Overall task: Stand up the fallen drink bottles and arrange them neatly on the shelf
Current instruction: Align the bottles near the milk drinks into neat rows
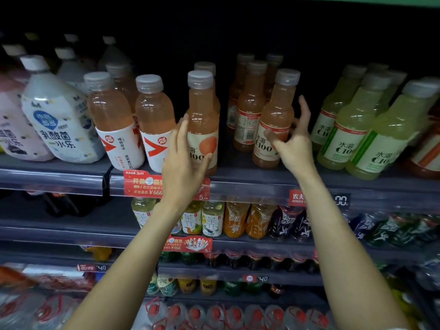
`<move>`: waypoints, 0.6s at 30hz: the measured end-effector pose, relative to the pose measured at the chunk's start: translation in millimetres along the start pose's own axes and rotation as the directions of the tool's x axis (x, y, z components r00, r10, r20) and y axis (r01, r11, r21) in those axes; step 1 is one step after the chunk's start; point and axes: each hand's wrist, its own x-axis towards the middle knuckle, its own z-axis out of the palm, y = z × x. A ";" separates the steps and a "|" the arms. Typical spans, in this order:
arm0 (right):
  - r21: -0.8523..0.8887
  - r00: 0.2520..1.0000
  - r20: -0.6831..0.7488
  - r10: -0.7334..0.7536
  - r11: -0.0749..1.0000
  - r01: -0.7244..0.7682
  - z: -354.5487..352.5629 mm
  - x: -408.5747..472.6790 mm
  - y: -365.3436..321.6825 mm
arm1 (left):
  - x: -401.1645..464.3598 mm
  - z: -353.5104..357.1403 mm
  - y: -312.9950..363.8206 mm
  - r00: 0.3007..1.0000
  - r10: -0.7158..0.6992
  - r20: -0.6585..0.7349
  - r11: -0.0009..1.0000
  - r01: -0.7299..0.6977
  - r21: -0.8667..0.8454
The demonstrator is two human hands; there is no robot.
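Head view: on the shelf [238, 179], both hands are released, left grip [184, 160] touching an upright peach bottle [202, 120], right grip [292, 141] by another [276, 120] at 3 o'clock.

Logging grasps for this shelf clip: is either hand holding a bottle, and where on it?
Neither grips anything. Left hand lies open against one pink C100 bottle; right hand is open beside another.

The pink bottle [273, 129] and the green bottles [345, 139] on the right read "水溶 C100". The white jug [59, 120] at left reads "乳酸菌". A red shelf tag [142, 183] shows "¥666".
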 end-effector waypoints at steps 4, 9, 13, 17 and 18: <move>-0.152 0.998 0.036 -0.054 0.987 0.059 5.5 -5.5 -13.3 | 0.1 -1.8 0.8 1.000 -0.026 0.003 1.000 0.026 -0.015; -0.140 0.974 0.204 -0.096 0.982 0.126 10.7 -20.0 -35.7 | 0.2 -0.9 0.5 1.000 -0.016 -0.004 1.000 0.016 -0.018; -0.102 0.945 0.322 -0.065 0.989 0.103 6.6 -16.0 -37.1 | 0.4 -0.9 1.0 1.000 -0.031 0.002 0.999 0.031 -0.035; -0.107 0.948 0.313 -0.063 0.989 0.101 6.4 -16.6 -36.7 | 1.3 -2.3 1.8 1.000 -0.024 0.003 0.999 0.024 -0.030; -0.106 0.951 0.304 -0.064 0.989 0.100 7.7 -17.5 -36.9 | 1.3 -2.4 2.0 1.000 -0.025 0.006 0.999 0.025 -0.029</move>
